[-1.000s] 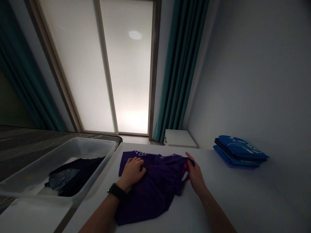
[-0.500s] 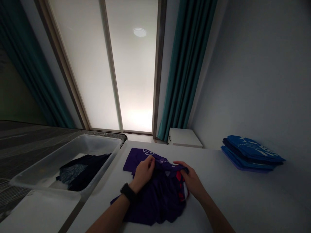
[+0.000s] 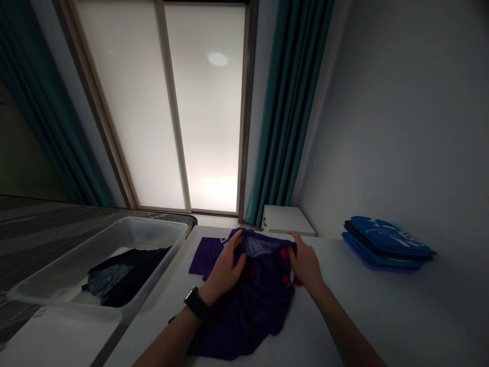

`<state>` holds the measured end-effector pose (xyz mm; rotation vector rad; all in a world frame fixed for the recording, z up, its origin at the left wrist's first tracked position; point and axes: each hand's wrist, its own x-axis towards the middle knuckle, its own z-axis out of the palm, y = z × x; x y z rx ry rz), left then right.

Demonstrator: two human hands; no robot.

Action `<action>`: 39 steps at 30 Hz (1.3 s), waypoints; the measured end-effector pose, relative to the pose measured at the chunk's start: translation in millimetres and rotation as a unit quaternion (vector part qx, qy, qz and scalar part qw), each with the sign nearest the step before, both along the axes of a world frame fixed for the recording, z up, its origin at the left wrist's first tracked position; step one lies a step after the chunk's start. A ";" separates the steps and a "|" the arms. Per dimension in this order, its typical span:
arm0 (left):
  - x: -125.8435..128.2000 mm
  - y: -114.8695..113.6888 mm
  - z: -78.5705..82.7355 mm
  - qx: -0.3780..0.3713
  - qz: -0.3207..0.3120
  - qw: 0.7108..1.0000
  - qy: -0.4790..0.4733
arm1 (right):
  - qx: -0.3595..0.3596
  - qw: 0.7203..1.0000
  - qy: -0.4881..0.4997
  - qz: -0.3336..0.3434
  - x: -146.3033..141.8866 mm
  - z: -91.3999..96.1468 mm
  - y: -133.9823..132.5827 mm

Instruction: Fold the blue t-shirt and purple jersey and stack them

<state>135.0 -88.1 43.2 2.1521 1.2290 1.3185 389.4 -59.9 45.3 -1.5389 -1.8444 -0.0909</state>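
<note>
No text can be read for certain: white lettering (image 3: 402,237) on the blue stack (image 3: 382,256) right of the purple garment (image 3: 246,316) is blurred, and the garment's white print (image 3: 224,240) is mostly hidden

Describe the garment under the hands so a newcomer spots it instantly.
Below the frosted door, find the white table. Between left hand and right hand lies a purple garment. It's rumpled, with red showing beside the right hand, unlike the neat blue stack rightward or dark cloth in the bin.

Bin (image 3: 153,232) left of garment (image 3: 244,318), stack (image 3: 385,244) right.
</note>
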 end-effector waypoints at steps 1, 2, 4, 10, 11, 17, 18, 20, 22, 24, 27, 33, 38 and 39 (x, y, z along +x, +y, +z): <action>-1.7 1.9 -3.8 0.008 -0.007 1.000 0.026 | 0.018 0.999 -0.023 -0.015 -1.5 0.1 0.6; -3.8 3.7 -8.0 0.016 -0.010 0.998 0.054 | 0.042 0.998 -0.040 -0.027 -3.9 -0.8 -0.6; -9.4 6.9 -15.9 0.024 -0.011 0.994 0.109 | 0.075 0.995 -0.057 -0.016 -12.3 -4.7 -9.5; -36.5 18.0 -28.9 -0.077 0.004 0.968 0.240 | -0.072 0.967 -0.128 0.209 -49.8 -27.1 -68.4; -41.6 19.9 -31.5 -0.099 0.008 0.961 0.257 | -0.095 0.961 -0.137 0.219 -52.7 -32.5 -75.1; -63.1 22.1 -47.3 -0.201 0.066 0.923 0.321 | -0.146 0.965 -0.145 0.161 -16.9 -61.5 -61.3; -65.1 20.8 -48.7 -0.208 0.077 0.918 0.330 | -0.154 0.965 -0.135 0.163 -3.9 -63.0 -54.3; -67.5 17.4 -50.4 -0.206 0.108 0.908 0.349 | -0.171 0.963 -0.116 0.175 22.6 -62.5 -42.0; -67.8 14.1 -51.1 -0.202 0.141 0.896 0.369 | -0.178 0.963 -0.090 0.179 45.4 -58.8 -34.3; -66.5 12.2 -51.1 -0.206 0.163 0.885 0.384 | -0.176 0.967 -0.062 0.172 59.9 -54.5 -32.0; -63.8 12.6 -50.2 -0.215 0.177 0.875 0.396 | -0.147 0.976 -0.046 0.153 62.5 -51.9 -38.3; -52.6 7.0 -41.1 -0.120 0.097 0.917 0.367 | -0.062 0.975 -0.067 0.203 21.8 -51.4 -70.8; -27.5 -10.3 -32.2 -0.108 -0.069 0.950 0.286 | -0.088 0.967 -0.106 0.213 -6.2 -49.1 -83.8; -23.9 -12.2 -32.4 -0.114 -0.075 0.950 0.281 | -0.084 0.968 -0.118 0.205 -7.4 -50.3 -83.6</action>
